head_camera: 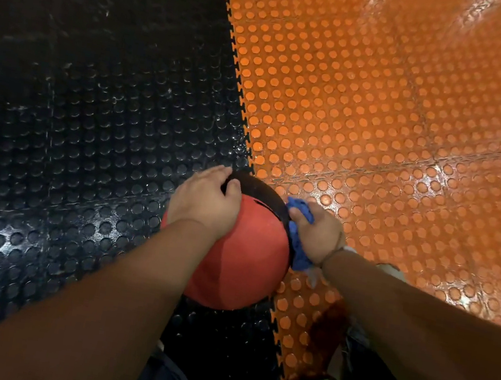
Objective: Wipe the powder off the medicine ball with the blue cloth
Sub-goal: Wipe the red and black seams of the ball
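While the blue cloth (pixel 297 249) is bunched in the curled fingers (pixel 296 212) of the right hand (pixel 317 232), it is pressed against the right flank of the medicine ball (pixel 246 254). The ball is steadied at its upper left by the left hand (pixel 205 202), fingers laid nearly straight, with nothing gripped. It is set on the seam between the black mat (pixel 72 130) and the orange mat (pixel 384 112). Wiping is judged under way; next, the ball likely needs turning so that unwiped faces are reached. Powder cannot be made out.
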Tool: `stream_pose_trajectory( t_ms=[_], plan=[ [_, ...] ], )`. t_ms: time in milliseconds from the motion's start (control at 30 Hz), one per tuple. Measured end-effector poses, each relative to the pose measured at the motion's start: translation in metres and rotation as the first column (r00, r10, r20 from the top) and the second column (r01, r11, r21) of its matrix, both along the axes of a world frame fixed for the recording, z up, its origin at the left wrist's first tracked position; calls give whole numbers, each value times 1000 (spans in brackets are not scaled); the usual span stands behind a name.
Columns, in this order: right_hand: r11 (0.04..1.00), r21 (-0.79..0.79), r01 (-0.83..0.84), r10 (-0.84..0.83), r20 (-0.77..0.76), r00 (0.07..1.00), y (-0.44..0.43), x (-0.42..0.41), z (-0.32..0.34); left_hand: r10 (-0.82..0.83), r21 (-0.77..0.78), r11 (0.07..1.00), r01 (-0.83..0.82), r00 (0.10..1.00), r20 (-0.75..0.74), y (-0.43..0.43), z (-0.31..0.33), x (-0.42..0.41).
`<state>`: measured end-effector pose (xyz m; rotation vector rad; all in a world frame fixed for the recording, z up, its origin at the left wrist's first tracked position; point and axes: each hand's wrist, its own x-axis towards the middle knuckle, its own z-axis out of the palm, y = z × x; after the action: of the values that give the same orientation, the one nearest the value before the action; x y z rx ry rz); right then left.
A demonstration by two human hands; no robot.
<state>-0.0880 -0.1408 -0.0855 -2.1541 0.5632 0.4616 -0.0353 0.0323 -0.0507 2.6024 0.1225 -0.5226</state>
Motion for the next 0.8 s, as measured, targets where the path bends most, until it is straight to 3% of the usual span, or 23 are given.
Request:
stream_pose_trajectory(
  t_ms=[67,167,267,300,333,400,467,533,600,633,700,733,800],
  plan=[
    [996,-81,-33,33,-12,999,1,1,-2,31,9,999,-31,999,15,0,0,-3],
    [986,-137,-100,135,275,952,28,-2,17,140,13,990,-140,990,-20,3,-2,2],
    [929,-194,-315,367,591,719,44,-4,33,254,1,967,-254,965,-69,7,-5,8],
    [893,-267,-361,445,640,626,44,-5,28,280,-4,960,-281,957,-78,9,-6,8],
    [877,-301,-374,477,643,599,43,-9,21,295,-7,955,-296,952,-82,10,-6,6],
    [943,-165,-288,328,592,736,38,-9,15,291,-11,956,-293,954,-68,8,-5,-1],
    [991,86,-103,51,466,883,36,-4,14,275,-8,961,-276,960,-42,2,-4,-3],
    [951,259,168,-215,163,963,20,11,7,273,1,962,-273,961,-36,-4,-1,-4],
    [941,157,301,-286,-110,952,8,25,6,268,6,964,-268,963,-31,-9,2,-7],
    [961,75,266,-256,-119,959,7,27,5,264,12,965,-264,964,-26,-10,2,-7],
    [991,-3,136,-136,20,991,23,20,14,279,14,960,-279,960,-18,-6,-1,-5],
    [998,-19,58,-54,164,985,33,12,21,296,8,955,-295,955,-29,-1,-2,-2],
    [982,-124,-142,184,462,867,48,-1,36,320,-23,946,-322,945,-64,11,-7,4]
  ],
)
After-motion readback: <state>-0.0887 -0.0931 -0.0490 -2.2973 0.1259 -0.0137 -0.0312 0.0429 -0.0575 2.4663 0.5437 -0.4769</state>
